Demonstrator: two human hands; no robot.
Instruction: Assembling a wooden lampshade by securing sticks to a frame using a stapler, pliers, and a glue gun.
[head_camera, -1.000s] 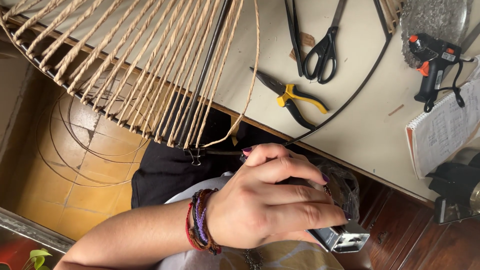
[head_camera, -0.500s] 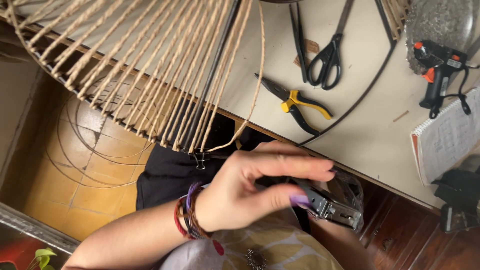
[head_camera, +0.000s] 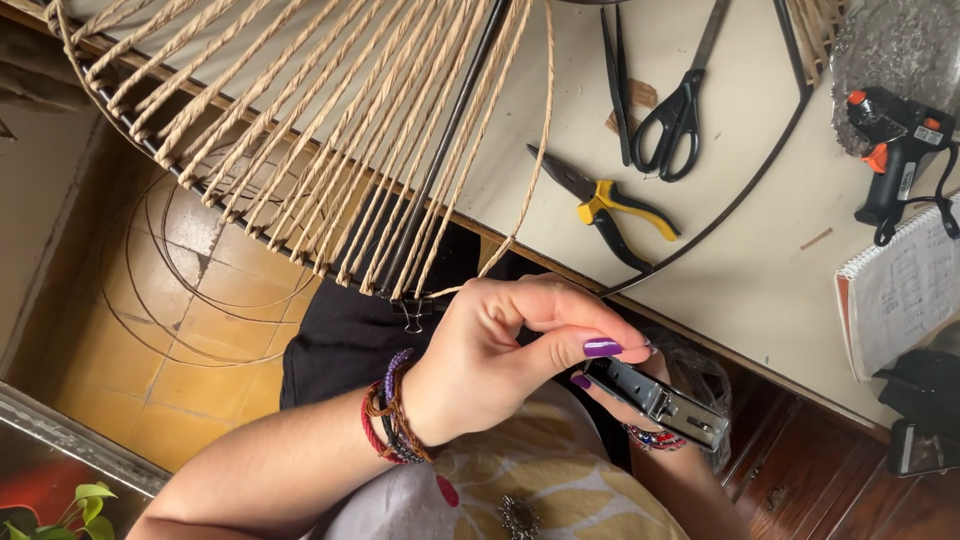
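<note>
Presently the left hand (head_camera: 500, 350) grips a stapler (head_camera: 655, 400) below the worktop's (head_camera: 760, 270) near edge. The right hand is mostly hidden beneath it; grasp cannot be told. Apparent step: readying the stapler; next calls for reaching the cord frame (head_camera: 330, 130).

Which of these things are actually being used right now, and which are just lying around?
In use: stapler, held between left hand and right hand; twisted paper cord; wire frame.

Lying about: scissors, yellow-handled pliers, glue gun, spiral notebook.
</note>
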